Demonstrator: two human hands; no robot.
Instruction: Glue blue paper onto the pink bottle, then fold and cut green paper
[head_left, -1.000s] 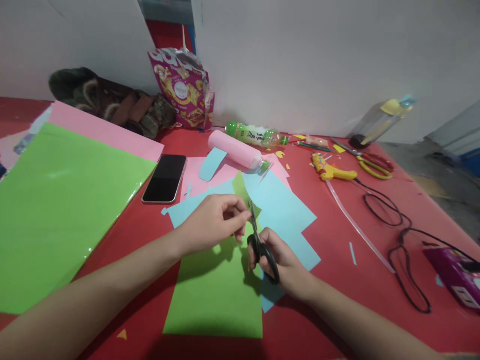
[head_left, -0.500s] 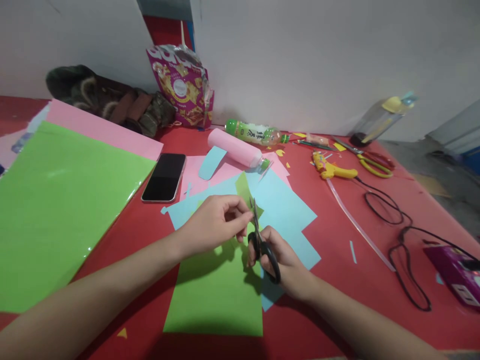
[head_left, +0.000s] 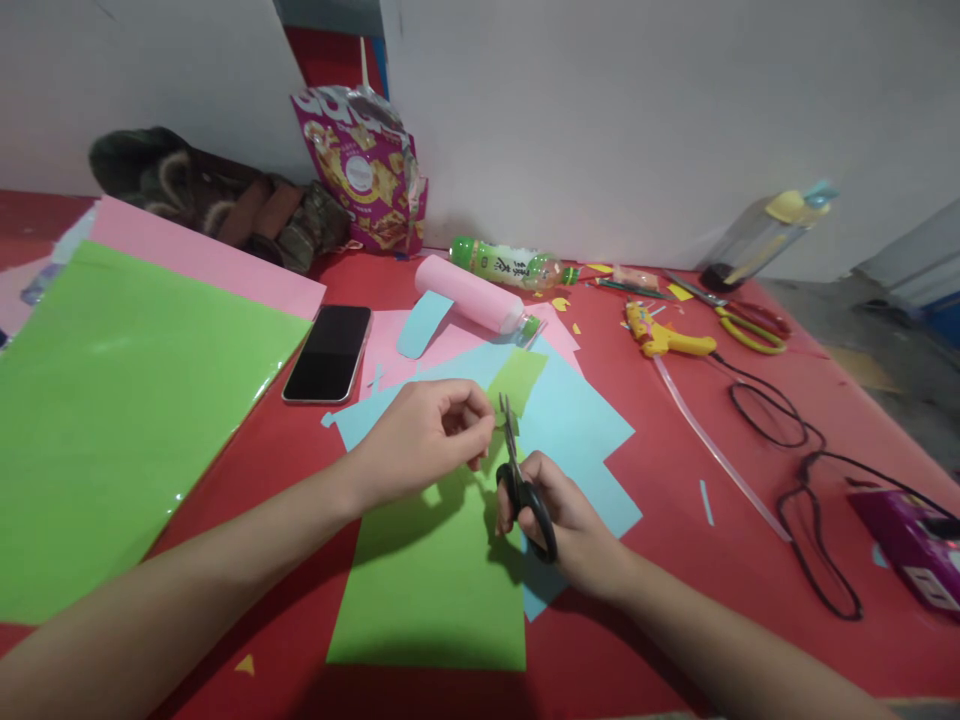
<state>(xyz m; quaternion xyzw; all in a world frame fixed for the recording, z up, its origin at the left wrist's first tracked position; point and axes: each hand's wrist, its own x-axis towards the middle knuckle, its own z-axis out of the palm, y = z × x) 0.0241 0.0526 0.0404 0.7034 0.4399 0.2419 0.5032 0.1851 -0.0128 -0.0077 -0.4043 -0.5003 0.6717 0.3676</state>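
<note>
My left hand [head_left: 431,435] is closed in a pinch on a small piece of green paper [head_left: 501,420], most of it hidden by the fingers. Wrapped around the black handles of a pair of scissors [head_left: 536,515] is my right hand [head_left: 574,530]. The slim blades point away from me, slightly apart, right beside the left fingertips. Just beyond the blades is a green paper strip [head_left: 521,375]. Under both hands lies a larger green sheet [head_left: 435,610], partly over light blue paper [head_left: 577,410].
A phone [head_left: 330,352], a pink-wrapped bottle [head_left: 469,295] and a green-capped tea bottle [head_left: 499,265] lie beyond my hands. Green sheets [head_left: 135,400] cover the left side. To the right are a yellow glue gun [head_left: 667,335], its cord, and larger scissors [head_left: 750,325].
The green paper strip has shifted right and turned beyond the scissor blades. My left hand has drawn slightly left, away from the blades. The right hand has barely moved.
</note>
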